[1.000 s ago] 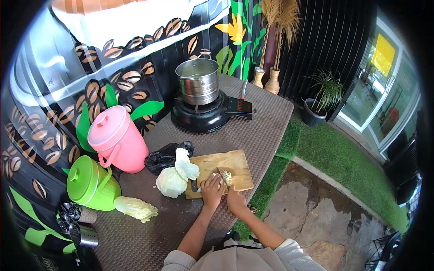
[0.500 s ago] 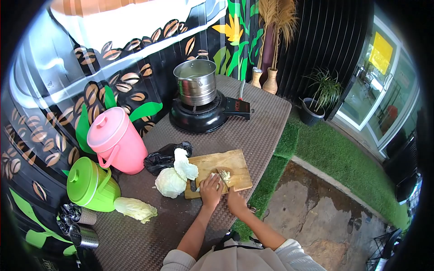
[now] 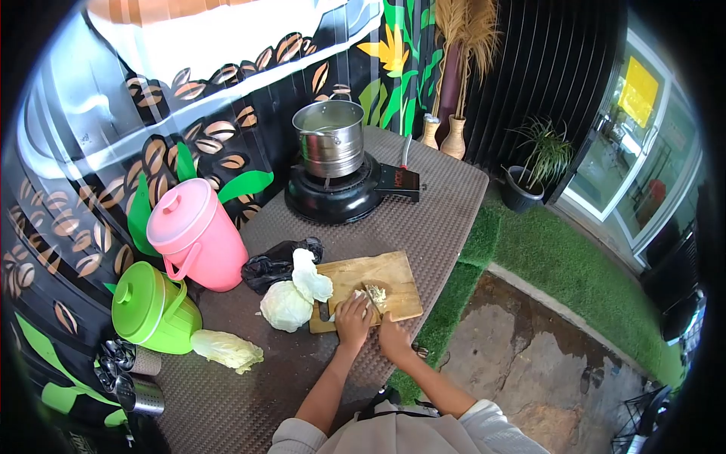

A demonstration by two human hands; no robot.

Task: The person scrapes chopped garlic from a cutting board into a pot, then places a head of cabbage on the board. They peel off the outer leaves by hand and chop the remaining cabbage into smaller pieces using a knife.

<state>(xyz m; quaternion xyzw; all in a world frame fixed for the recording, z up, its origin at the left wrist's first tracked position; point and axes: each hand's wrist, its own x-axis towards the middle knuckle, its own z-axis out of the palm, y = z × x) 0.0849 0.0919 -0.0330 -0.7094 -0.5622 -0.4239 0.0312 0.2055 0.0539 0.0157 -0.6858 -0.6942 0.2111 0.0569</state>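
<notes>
My left hand (image 3: 353, 321) is on the wooden cutting board (image 3: 397, 271), fingers bent and pressed together over a small pale piece of food that they mostly cover. Beside it, my right hand (image 3: 395, 340) grips a knife (image 3: 371, 298) at the board's near edge; the handle is hidden in the fist. The blade lies next to my left fingertips. Pale chopped bits (image 3: 380, 293) are gathered at the blade's right side. A round cabbage (image 3: 286, 306) with a loose cabbage leaf (image 3: 311, 277) leaning on it sits left of the board.
A steel pot (image 3: 329, 144) stands on a black portable gas stove (image 3: 333, 200) at the back. Along the left are a black plastic bag (image 3: 268, 270), a pink jug (image 3: 200, 238), a green jug (image 3: 155, 310), a napa cabbage (image 3: 227, 349) and steel utensil holders (image 3: 141, 395). The table edge (image 3: 446, 284) runs along the right.
Both hands keep nearly the same place, with my right hand and the knife shifted only slightly. The whole view has moved a few pixels; nothing else differs.
</notes>
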